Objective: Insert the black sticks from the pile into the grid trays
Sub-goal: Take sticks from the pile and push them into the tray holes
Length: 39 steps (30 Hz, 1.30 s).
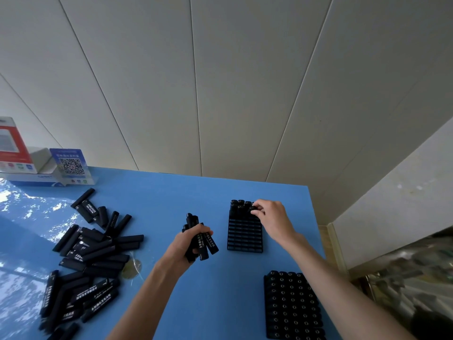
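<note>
While the right hand (270, 218) is pinching one short black plastic stick (252, 208) at its upper end and seating it in the far rows of the black grid tray (245, 238), the left hand (187, 244) is gripping a bundle of black sticks (199, 238) as a fist, held upright just left of that tray. Most cells in this tray are showing empty. A second black grid tray (293, 306), near the table's front edge, is looking full. The loose pile of black sticks with white lettering (90, 258) is lying well to the left on the glossy blue table (220, 303).

Judgement: sticks are appearing light, rigid, smooth-sided, so probably slippery in a bundle. Best taking each by the top end, fingertips opposed, keeping it vertical over its cell.
</note>
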Available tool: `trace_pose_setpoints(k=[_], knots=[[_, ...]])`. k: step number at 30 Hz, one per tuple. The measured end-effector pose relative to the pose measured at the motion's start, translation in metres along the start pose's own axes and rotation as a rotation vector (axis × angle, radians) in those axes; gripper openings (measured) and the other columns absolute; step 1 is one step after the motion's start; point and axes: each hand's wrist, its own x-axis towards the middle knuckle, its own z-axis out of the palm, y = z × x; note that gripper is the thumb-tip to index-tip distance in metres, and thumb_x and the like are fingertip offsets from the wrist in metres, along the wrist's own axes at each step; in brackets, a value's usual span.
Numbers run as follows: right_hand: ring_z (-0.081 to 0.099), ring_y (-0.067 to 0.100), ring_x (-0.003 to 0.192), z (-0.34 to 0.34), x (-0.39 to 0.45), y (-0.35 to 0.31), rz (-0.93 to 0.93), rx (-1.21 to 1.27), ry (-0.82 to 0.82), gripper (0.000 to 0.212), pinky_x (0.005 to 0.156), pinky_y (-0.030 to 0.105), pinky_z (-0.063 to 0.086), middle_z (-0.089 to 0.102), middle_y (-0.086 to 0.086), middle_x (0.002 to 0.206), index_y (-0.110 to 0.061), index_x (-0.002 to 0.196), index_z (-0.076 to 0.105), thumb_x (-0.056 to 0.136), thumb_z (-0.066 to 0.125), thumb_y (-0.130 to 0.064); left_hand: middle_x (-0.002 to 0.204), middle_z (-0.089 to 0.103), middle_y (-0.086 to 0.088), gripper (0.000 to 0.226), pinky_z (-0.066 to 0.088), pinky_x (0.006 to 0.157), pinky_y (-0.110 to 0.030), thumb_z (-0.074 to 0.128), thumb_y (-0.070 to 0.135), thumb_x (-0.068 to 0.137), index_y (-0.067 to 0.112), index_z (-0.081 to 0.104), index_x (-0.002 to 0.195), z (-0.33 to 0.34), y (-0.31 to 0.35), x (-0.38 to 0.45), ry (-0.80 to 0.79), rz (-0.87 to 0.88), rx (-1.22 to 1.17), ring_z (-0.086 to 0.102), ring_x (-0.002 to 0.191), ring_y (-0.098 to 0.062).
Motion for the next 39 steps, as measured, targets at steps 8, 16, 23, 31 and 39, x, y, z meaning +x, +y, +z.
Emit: trace_pose_setpoints(k=[8,16,23,31,39], knots=[[0.067,0.026,0.086,0.007,0.010,-0.001,0.023,-0.061,-0.032,0.011,0.079,0.038,0.053,0.075,0.006,0.089,-0.008,0.097,0.074,0.091,0.072,-0.018,0.068,0.053,-0.003,0.022,0.031,0.041,-0.020,0.075,0.012,0.085,0.006,0.055,0.095,-0.002,0.002,0.006,-0.005,0.035,0.021,0.035,0.043,-0.011],[0.058,0.033,0.075,0.013,0.017,-0.009,0.033,-0.209,-0.083,0.016,0.070,0.043,0.051,0.067,0.010,0.074,-0.008,0.085,0.068,0.093,0.068,-0.021,0.080,0.052,-0.009,0.034,0.034,0.047,-0.023,0.085,0.019,0.076,0.005,0.064,0.099,0.001,0.002,0.012,-0.036,0.080,0.077,0.039,0.049,-0.012],[0.067,0.022,0.085,0.002,0.011,-0.014,0.033,-0.157,-0.042,0.011,0.081,0.035,0.055,0.075,0.002,0.088,-0.011,0.099,0.074,0.091,0.071,-0.018,0.076,0.050,-0.008,0.048,0.035,0.048,-0.025,0.094,0.028,0.063,0.005,0.067,0.095,0.008,0.000,0.013,-0.014,0.150,0.201,0.042,0.054,-0.015],[0.074,0.022,0.073,-0.026,-0.015,-0.048,0.113,0.485,-0.347,0.009,0.071,0.030,0.060,0.076,0.008,0.082,-0.008,0.095,0.075,0.094,0.066,-0.009,0.070,0.055,-0.007,0.043,0.031,0.044,-0.025,0.090,0.023,0.071,0.001,0.072,0.102,0.029,-0.003,0.006,-0.001,0.225,0.346,0.039,0.047,-0.014],[0.073,0.018,0.075,-0.038,-0.036,-0.055,0.158,0.628,-0.510,0.026,0.074,0.029,0.060,0.075,0.010,0.090,-0.004,0.112,0.069,0.087,0.072,0.000,0.068,0.059,-0.004,0.043,0.030,0.043,-0.025,0.093,0.029,0.066,0.004,0.074,0.095,0.045,-0.010,-0.005,-0.004,0.258,0.364,0.040,0.045,-0.013]])
